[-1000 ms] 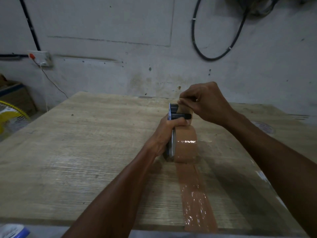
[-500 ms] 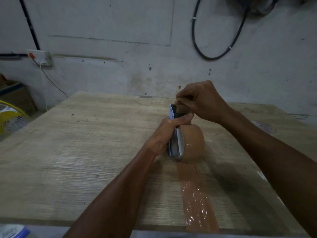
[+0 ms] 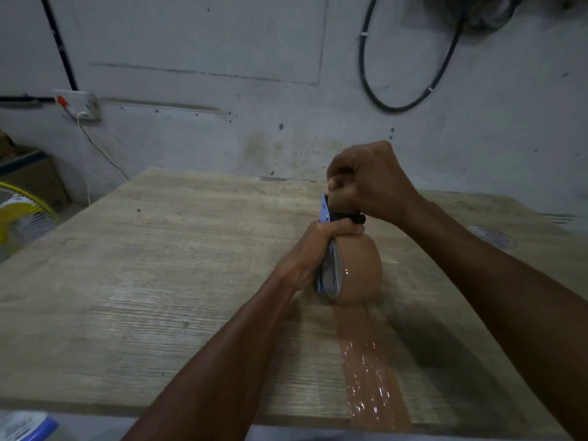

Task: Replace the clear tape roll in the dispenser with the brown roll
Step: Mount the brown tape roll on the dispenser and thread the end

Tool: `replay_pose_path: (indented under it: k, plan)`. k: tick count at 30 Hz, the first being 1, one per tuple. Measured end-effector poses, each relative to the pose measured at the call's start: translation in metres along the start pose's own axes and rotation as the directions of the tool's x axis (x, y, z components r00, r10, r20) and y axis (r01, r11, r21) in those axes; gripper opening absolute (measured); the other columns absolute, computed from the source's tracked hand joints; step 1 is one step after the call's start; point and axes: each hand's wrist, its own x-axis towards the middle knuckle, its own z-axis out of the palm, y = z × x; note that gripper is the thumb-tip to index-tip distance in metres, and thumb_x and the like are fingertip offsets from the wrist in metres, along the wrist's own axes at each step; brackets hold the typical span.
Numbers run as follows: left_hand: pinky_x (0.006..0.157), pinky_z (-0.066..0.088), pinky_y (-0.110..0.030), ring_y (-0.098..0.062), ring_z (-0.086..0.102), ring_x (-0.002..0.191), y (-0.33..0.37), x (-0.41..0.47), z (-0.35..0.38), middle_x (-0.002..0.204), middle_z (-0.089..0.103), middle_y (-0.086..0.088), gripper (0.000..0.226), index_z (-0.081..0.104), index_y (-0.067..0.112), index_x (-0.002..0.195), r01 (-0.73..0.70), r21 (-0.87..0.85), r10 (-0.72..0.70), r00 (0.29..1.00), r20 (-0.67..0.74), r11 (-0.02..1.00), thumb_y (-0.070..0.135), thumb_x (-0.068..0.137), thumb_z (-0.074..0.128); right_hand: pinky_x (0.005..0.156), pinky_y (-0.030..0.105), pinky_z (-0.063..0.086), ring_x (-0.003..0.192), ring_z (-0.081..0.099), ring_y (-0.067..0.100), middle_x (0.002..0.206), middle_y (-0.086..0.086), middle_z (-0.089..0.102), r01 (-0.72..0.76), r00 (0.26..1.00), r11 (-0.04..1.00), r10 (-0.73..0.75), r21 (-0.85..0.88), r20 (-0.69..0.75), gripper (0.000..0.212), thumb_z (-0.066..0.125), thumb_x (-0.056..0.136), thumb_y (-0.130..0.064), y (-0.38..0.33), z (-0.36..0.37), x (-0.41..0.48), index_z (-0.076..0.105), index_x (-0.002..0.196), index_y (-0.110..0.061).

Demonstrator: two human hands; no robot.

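The brown tape roll point(image 3: 361, 268) sits in the blue and metal dispenser point(image 3: 329, 272), which stands on the wooden table point(image 3: 159, 281). My left hand point(image 3: 318, 246) grips the dispenser's frame from the left side. My right hand point(image 3: 369, 183) is closed over the dispenser's front end, pinching the brown tape there; the black roller bar point(image 3: 350, 217) shows just under it. A strip of brown tape point(image 3: 369, 367) lies stuck on the table from the roll to the near edge. A clear roll point(image 3: 491, 237) lies flat at the far right.
A yellow fan point(image 3: 22, 214) and a cardboard box point(image 3: 35, 176) stand on the floor at left. A wall socket point(image 3: 78, 105) with a white cord and a black cable loop point(image 3: 413, 74) are on the wall behind. A white and blue object point(image 3: 25, 428) shows at the bottom left corner.
The dispenser has tilted so the roll leans right and its metal side plate shows. My right hand has risen and closed tighter over the front end.
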Motion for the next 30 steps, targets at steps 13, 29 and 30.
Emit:
replay_pose_path:
  k: [13, 29, 30]
  plan:
    - [0.062, 0.054, -0.027, -0.019, 0.061, 0.059, -0.004, 0.006, -0.002, 0.07, 0.064, -0.005, 0.02, 0.066, 0.014, 0.083, 0.042, -0.099, -0.038, 0.999, 0.036, 0.994, 0.033, 0.085, 0.071, 0.06, -0.002, 0.035, 0.056, 0.055, -0.007, 0.071, 0.002, 0.076, -0.039, 0.996, 0.999, 0.039, -0.008, 0.084, 0.011, 0.077, 0.072, 0.001, 0.006, -0.016, 0.001, 0.079, 0.078, -0.007]
    - [0.073, 0.057, -0.036, -0.024, 0.073, 0.079, -0.002, 0.001, 0.008, 0.11, 0.07, -0.022, 0.076, 0.065, 0.009, 0.122, -0.023, -0.218, -0.024, 0.978, -0.209, 0.976, 0.073, 0.085, 0.045, 0.062, 0.026, 0.044, 0.077, 0.068, 0.015, 0.078, -0.006, 0.076, -0.218, 0.972, 0.968, 0.227, -0.122, 0.064, 0.011, 0.073, 0.077, -0.015, -0.012, -0.027, -0.007, 0.079, 0.082, -0.022]
    - [0.07, 0.057, -0.034, -0.021, 0.073, 0.075, -0.004, 0.003, 0.006, 0.103, 0.072, -0.017, 0.069, 0.067, 0.01, 0.119, -0.024, -0.202, -0.021, 0.975, -0.219, 0.979, 0.067, 0.093, 0.038, 0.062, 0.027, 0.045, 0.078, 0.068, 0.016, 0.078, -0.005, 0.076, -0.206, 0.974, 0.968, 0.216, -0.146, 0.061, 0.011, 0.073, 0.077, -0.016, -0.016, -0.028, -0.007, 0.079, 0.083, -0.022]
